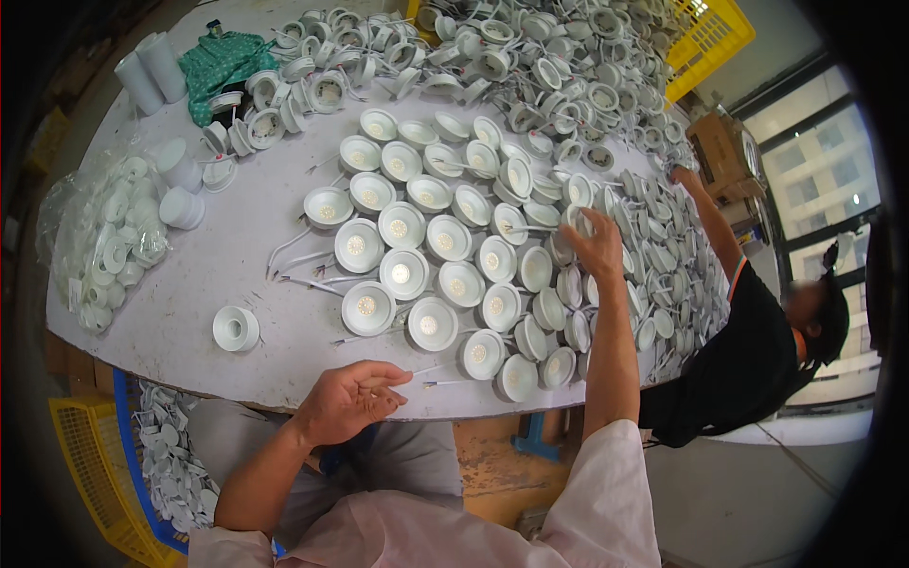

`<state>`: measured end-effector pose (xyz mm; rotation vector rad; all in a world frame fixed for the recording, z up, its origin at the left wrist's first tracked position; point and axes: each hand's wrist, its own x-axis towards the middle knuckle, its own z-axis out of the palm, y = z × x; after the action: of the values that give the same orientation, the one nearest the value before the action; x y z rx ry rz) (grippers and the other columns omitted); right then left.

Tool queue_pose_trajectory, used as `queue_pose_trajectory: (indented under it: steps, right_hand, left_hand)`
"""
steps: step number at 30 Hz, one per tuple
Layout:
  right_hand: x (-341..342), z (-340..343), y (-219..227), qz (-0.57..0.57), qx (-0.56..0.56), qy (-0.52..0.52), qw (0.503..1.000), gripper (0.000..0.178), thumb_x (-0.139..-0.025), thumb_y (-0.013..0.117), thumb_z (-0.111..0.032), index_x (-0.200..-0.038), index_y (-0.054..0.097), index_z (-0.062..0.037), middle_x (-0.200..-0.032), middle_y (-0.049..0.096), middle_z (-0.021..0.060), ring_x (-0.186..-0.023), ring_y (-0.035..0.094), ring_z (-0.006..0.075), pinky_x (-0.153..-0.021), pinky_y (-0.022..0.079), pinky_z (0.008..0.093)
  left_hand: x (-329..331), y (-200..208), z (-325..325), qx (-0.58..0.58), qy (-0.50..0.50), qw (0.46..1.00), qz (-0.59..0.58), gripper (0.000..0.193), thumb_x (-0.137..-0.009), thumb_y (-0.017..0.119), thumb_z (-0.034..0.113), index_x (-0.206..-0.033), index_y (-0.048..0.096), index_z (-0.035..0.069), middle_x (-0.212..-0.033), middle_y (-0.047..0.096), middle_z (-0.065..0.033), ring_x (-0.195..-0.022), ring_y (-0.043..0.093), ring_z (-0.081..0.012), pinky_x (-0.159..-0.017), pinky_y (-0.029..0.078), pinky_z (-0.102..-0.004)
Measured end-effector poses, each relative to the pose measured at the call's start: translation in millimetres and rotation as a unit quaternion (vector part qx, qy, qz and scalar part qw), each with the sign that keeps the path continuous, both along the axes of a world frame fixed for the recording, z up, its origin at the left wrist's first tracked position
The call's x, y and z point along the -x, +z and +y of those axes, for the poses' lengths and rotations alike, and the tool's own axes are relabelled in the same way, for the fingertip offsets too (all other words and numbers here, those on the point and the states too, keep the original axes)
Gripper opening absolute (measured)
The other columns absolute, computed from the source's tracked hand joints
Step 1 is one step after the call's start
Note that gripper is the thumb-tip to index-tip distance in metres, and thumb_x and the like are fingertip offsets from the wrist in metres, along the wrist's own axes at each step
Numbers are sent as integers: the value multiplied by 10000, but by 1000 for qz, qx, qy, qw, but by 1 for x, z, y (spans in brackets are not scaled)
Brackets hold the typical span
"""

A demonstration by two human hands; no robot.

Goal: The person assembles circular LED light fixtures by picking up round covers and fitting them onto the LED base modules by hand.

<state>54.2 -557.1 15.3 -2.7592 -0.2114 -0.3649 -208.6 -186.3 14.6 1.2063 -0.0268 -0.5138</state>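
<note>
Rows of white round downlights (359, 245) stand face up on the table, many with short white cables and bare wire ends. Over the right part of these rows reaches my right hand (597, 248), its fingers apart and curved down among the lamps. A white cable (530, 228) ends close to its thumb; I see nothing clearly gripped. At the table's front edge hovers my left hand (352, 401), palm turned inward, fingers loosely bent and apart, holding nothing. Cable ends (434, 382) lie just right of its fingertips.
Heaped lamp housings (492, 64) cover the back, beside a yellow crate (708, 43). At left are a bag of white rings (118, 237), a green cloth (222, 66) and a lone white cup-shaped part (236, 328). A blue crate (133, 445) stands below. A co-worker (748, 350) reaches in from the right.
</note>
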Motion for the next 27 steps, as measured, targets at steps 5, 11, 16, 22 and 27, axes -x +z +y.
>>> queue_pose_trajectory:
  steps: [5,11,16,22,27]
  right_hand:
    - [-5,-3,-2,-99,31,8,995,480,-716,736,-328,-1056,649,0,-1104,619,200,-1028,580,339,-910,444,404]
    - [-54,44,26,-104,5,-6,995,294,-796,677,-241,-1029,659,-63,-960,667,117,-845,642,286,-766,497,389]
    - [-125,65,12,-69,218,20,973,235,-879,547,-252,-1069,655,-165,-962,665,108,-848,653,287,-732,506,417]
    - [-185,75,-10,28,339,44,939,351,-852,461,-108,-1166,588,-198,-943,664,185,-905,643,357,-790,498,469]
    - [-210,83,-12,60,437,19,897,248,-868,450,-143,-1050,617,-168,-977,662,184,-966,638,346,-817,507,455]
  left_hand:
    - [5,-1,3,10,-6,1000,5,357,-890,599,52,-1219,497,-43,-1224,580,-155,-1012,620,-219,-847,504,-319]
    - [3,6,8,-9,-34,999,1,381,-869,623,39,-1223,503,-32,-1235,575,-142,-1030,619,-213,-813,510,-287]
    - [-1,5,11,-36,0,999,-37,382,-844,663,83,-1206,550,35,-1168,617,-107,-938,650,-123,-629,476,-217]
    - [-7,14,18,-39,-18,999,-12,417,-835,656,33,-1233,533,6,-1171,612,-125,-963,641,-140,-566,455,-210]
    - [-9,13,22,-51,-2,998,-21,437,-816,672,33,-1235,551,33,-1085,648,-134,-822,629,-88,-520,429,-198]
